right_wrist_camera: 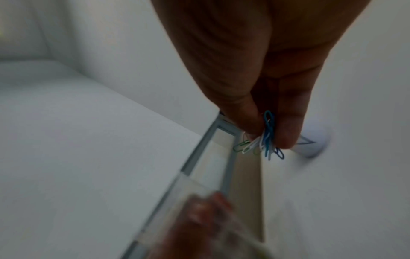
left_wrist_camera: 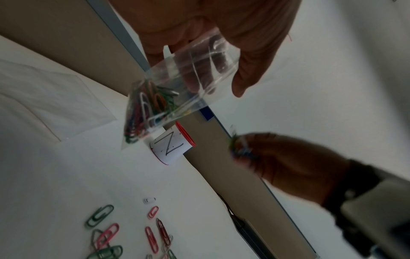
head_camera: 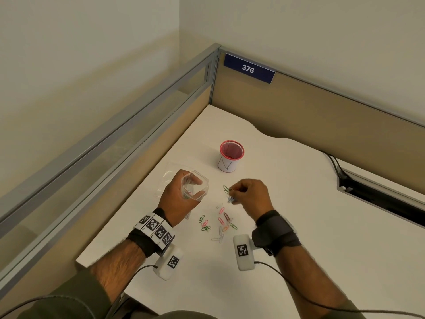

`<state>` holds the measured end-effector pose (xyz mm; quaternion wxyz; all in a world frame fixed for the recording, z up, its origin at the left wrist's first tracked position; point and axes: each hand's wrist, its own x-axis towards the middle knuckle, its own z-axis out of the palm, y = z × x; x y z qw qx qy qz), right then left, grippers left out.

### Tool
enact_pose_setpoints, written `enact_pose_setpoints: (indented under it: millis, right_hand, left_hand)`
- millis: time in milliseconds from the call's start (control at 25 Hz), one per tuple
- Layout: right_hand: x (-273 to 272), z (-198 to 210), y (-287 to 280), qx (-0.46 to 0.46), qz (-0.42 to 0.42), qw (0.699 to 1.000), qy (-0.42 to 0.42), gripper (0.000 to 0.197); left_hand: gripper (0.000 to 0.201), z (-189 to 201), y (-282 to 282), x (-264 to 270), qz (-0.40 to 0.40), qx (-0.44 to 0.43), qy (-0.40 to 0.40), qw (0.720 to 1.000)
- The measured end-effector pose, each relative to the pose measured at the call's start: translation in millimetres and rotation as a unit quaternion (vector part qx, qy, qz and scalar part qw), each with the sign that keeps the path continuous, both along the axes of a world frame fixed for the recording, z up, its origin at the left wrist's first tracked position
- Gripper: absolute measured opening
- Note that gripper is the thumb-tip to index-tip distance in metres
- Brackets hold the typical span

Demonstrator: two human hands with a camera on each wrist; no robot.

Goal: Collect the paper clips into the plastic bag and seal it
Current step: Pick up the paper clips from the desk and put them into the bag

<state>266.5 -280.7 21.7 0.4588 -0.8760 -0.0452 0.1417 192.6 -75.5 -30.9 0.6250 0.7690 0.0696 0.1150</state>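
My left hand (head_camera: pixel 181 199) holds a small clear plastic bag (head_camera: pixel 195 187) above the desk, its mouth spread open. In the left wrist view the bag (left_wrist_camera: pixel 177 91) hangs from my fingers with several coloured clips at its bottom. My right hand (head_camera: pixel 248 194) is just right of the bag and pinches a bunch of paper clips (right_wrist_camera: pixel 266 140), blue, white and green, between thumb and fingertips. Several loose clips (head_camera: pixel 218 223) in pink, green, orange and white lie scattered on the white desk (head_camera: pixel 299 226) between my wrists.
A red mesh cup (head_camera: pixel 231 156) wrapped in paper marked "N" stands behind the hands. A second flat clear bag (head_camera: pixel 174 173) lies on the desk behind my left hand. Partition walls close the left and back sides. A cable slot (head_camera: pixel 379 194) opens at the right.
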Motion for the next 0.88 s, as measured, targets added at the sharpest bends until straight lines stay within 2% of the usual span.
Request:
enact_pose_setpoints:
  millis: [160, 280, 400, 520, 640, 720, 760, 880]
  right_hand:
    - [-7, 57, 24, 0.048, 0.077, 0.994, -0.054, 0.005]
    - [-15, 72, 44, -0.034, 0.157, 0.98, -0.115, 0.006]
    - [-21, 68, 64, -0.143, 0.207, 0.952, -0.174, 0.011]
    - [-23, 72, 71, -0.182, 0.208, 0.942, -0.189, 0.018]
    - [-20, 80, 62, -0.12, 0.174, 0.951, -0.225, 0.014]
    - [-7, 66, 47, -0.081, 0.141, 0.965, -0.205, 0.011]
    - [2, 50, 39, -0.093, 0.134, 0.97, -0.181, 0.011]
    - [24, -13, 18, -0.24, 0.156, 0.954, -0.092, 0.016]
  left_hand:
    - [0.035, 0, -6, 2, -0.009, 0.008, 0.003, 1.0]
    - [0.039, 5, -12, 3, -0.01, 0.021, 0.009, 1.0]
    - [0.047, 6, -14, 6, -0.015, 0.021, 0.02, 0.999]
    - [0.052, 8, -15, 7, -0.016, 0.019, 0.028, 0.999]
    - [0.043, 8, -13, 4, -0.015, 0.034, 0.004, 0.999]
    - [0.035, 7, -9, 1, -0.017, 0.013, -0.011, 1.0]
    - [0.035, 7, -5, 0, -0.014, 0.007, -0.012, 1.0]
    - [0.033, 8, 4, -6, -0.004, -0.001, -0.018, 1.0]
